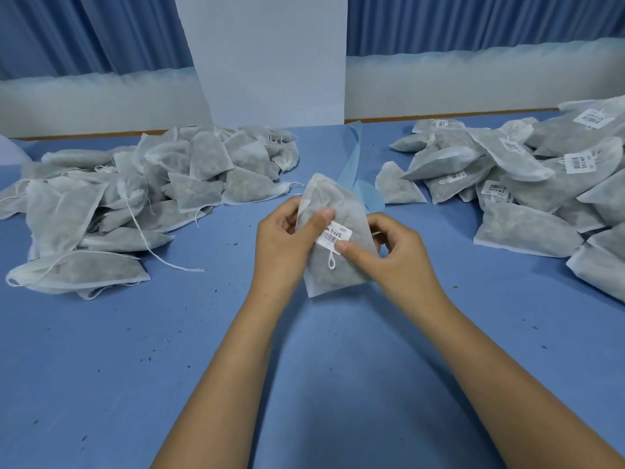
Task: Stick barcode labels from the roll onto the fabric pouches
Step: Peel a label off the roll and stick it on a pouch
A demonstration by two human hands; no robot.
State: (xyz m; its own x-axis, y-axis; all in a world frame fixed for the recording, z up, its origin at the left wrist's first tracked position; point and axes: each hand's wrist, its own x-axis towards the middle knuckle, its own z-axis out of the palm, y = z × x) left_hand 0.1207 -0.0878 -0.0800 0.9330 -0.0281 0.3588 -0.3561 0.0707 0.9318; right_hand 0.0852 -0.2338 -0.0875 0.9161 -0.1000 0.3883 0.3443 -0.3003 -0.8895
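Over the middle of the blue counter (338,384), both hands hold one fabric pouch (338,277) just above the surface. The left hand (282,242) grips its left edge, fingers curled behind and the thumb pressing down on the left end of the barcode label (334,235). The right hand (397,257) pinches the right edge, its thumb on the label's near corner.

The label looks only partly pressed down. On soft, lumpy cloth an edge could lift or crease if the thumbs rub unevenly. The drawstring loop (331,263) lies just at the label's near edge, and it could get caught under the adhesive. The pouch rests on nothing, so hard pressing may bend it and skew the label.

The pouch's long axis runs from the near edge toward the far edge, with its far end leaning slightly left. The label lies across that axis, its right end a little farther away.

Beyond, a heap of unlabelled pouches (135,184) lies toward the left edge. A heap of labelled pouches (527,184) lies toward the right edge, and a blue cloth strip (355,164) lies between them. No label roll is in view.
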